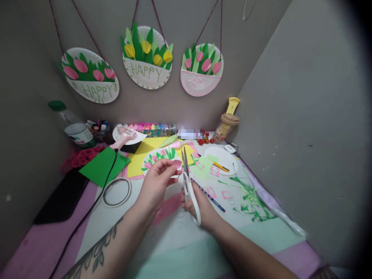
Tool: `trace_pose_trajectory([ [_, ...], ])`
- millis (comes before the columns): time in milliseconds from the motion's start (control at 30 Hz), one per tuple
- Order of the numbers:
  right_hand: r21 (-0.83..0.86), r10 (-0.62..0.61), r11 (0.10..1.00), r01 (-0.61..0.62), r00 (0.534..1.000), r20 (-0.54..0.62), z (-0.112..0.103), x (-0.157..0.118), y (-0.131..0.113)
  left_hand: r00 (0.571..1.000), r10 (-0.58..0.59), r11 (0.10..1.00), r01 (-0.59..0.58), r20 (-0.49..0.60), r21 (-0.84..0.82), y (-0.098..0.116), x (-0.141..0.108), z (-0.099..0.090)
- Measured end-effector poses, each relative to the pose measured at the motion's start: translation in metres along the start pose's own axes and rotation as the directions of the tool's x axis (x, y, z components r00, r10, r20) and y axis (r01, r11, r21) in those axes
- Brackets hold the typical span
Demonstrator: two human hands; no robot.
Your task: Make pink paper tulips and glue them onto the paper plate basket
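Note:
My left hand (158,180) pinches a small pink paper petal (177,164) between thumb and fingertips. White-handled scissors (190,190) are in my right hand (200,205), their blades pointing up and slightly parted, just right of the petal. Beyond my left hand lies a paper plate with pink tulips and green leaves (158,155), partly covered by my fingers. A larger pink paper piece (168,209) rests on the table under my left wrist. The blue patterned pencil (209,195) lies beside my right hand.
Green paper (101,166), a pink glue gun (123,139) with its black cord and a tape roll (117,192) are at left. Green scraps (255,201) and a white plate (229,159) lie at right. A bottle (77,131) and a lidded cup (226,128) stand behind.

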State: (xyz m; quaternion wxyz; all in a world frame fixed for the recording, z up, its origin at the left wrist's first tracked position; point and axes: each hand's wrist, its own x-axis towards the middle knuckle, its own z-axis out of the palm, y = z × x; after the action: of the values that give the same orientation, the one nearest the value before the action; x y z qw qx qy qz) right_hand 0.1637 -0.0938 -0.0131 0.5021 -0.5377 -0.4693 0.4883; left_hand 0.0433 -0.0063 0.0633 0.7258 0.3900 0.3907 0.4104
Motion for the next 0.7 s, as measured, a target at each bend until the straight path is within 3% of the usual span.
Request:
trace_pose_trajectory([
  [133,0.003,0.008,1.0,-0.008,0.999,0.031,0.002,-0.001,-0.003,1.0,-0.021,0.998,0.021,-0.012,0.055,0.002,0.0,-0.001],
  [400,-0.03,-0.027,0.999,0.029,0.997,0.07,0.002,-0.003,-0.006,0.996,0.063,0.974,-0.075,0.063,0.212,-0.01,0.001,-0.004],
  [700,-0.028,-0.065,0.997,0.069,0.99,0.123,-0.001,-0.005,-0.006,0.992,0.114,0.964,-0.124,0.054,0.237,-0.012,0.002,-0.006],
])
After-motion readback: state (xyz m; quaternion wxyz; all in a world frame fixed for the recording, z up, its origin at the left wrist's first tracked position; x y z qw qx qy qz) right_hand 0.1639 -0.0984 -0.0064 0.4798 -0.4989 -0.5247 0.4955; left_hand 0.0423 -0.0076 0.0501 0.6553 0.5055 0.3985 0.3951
